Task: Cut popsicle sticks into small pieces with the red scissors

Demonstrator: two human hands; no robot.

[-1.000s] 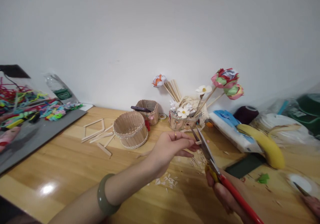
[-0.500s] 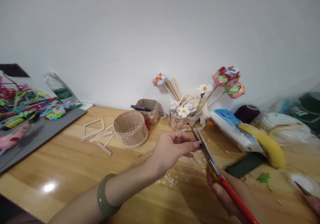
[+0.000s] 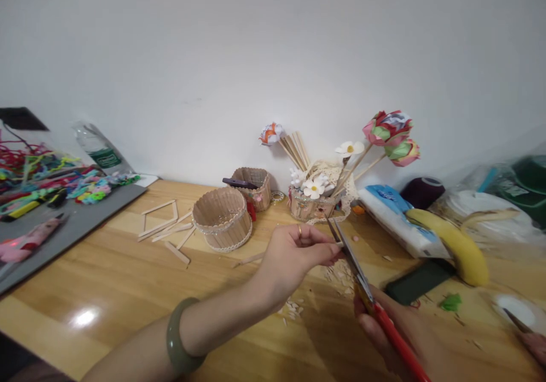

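Observation:
My left hand [image 3: 294, 257], wearing a ring and a green bangle, pinches a thin wooden stick [image 3: 251, 258] over the table. The stick's pale tip shows beyond my thumb, between the scissor blades. My right hand [image 3: 384, 319] is closed around the red and yellow handles of the scissors [image 3: 360, 274]. Their blades are nearly together at the tip of the stick. Small pale wood chips [image 3: 294, 308] lie scattered on the table beneath my hands.
Round basket [image 3: 222, 220], smaller basket [image 3: 261, 191] and flower holder [image 3: 311, 207] stand near the wall. Loose sticks [image 3: 157, 220] lie left. At right are a tissue pack [image 3: 405, 223], banana [image 3: 456, 245], dark phone [image 3: 420, 281] and another person's hand [image 3: 535, 345]. A grey board [image 3: 85, 223] holds craft items.
The scissor blades in my right hand have drawn closer together around the stick's tip. My left hand has hardly moved.

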